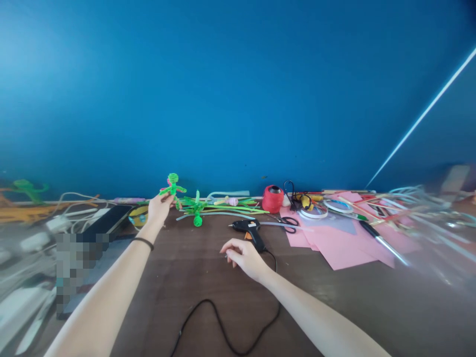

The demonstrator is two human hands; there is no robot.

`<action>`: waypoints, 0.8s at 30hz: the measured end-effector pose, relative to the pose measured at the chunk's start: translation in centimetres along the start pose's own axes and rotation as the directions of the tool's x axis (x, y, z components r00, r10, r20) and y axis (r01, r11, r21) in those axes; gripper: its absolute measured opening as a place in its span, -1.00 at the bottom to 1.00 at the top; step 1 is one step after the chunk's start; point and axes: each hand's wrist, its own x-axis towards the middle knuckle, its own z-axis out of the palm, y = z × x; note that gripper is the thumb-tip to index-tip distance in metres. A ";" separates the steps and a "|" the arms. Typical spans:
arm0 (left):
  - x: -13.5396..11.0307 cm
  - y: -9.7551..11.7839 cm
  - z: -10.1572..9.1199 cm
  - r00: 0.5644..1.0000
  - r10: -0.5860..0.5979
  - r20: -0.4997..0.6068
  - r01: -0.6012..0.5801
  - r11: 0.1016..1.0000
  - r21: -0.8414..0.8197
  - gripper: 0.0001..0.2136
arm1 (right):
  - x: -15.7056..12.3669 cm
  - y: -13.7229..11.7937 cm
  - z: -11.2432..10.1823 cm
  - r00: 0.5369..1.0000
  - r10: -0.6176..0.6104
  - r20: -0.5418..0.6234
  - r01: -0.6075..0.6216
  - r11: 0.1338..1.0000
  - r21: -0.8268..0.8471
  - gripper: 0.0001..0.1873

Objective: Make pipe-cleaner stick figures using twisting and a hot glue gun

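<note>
At the back left of the table, my left hand [159,210] is closed around the lower part of a green pipe cleaner figure [173,184], which stands upright above the fingers. A bit of pink shows behind the figure. Just right of that hand, a second green pipe cleaner figure [198,210] lies with its round head toward me. My right hand [243,258] hovers over the table with loosely bent fingers, slightly apart, and no held object is visible. Close behind it lies a black glue gun [247,227] with a glue stick [275,224] in its rear.
Loose pipe cleaners [223,214], a red yarn spool [272,199] and scissors [290,225] lie along the blue wall. Pink paper sheets [345,250] and a cutter knife [383,243] are at right. A black cord [219,322] curves across the front. At left sit a tablet [107,220] and white cables [74,208].
</note>
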 end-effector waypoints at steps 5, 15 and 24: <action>0.2 -0.8 -0.1 0.995 -0.090 -0.030 0.084 0.983 -0.166 -0.80 | 0.0 -0.2 0.0 1.000 -0.004 -0.001 0.004 1.000 0.000 -0.84; 1.7 -2.1 0.9 0.984 -0.136 -0.114 0.122 0.985 -0.125 -0.79 | 0.1 0.1 0.0 1.000 0.001 0.002 -0.001 1.000 0.005 -0.84; 0.9 -1.7 1.3 0.988 -0.029 -0.154 0.056 0.983 0.173 -0.82 | 0.0 0.0 -0.1 1.000 0.001 0.005 -0.001 1.000 0.004 -0.84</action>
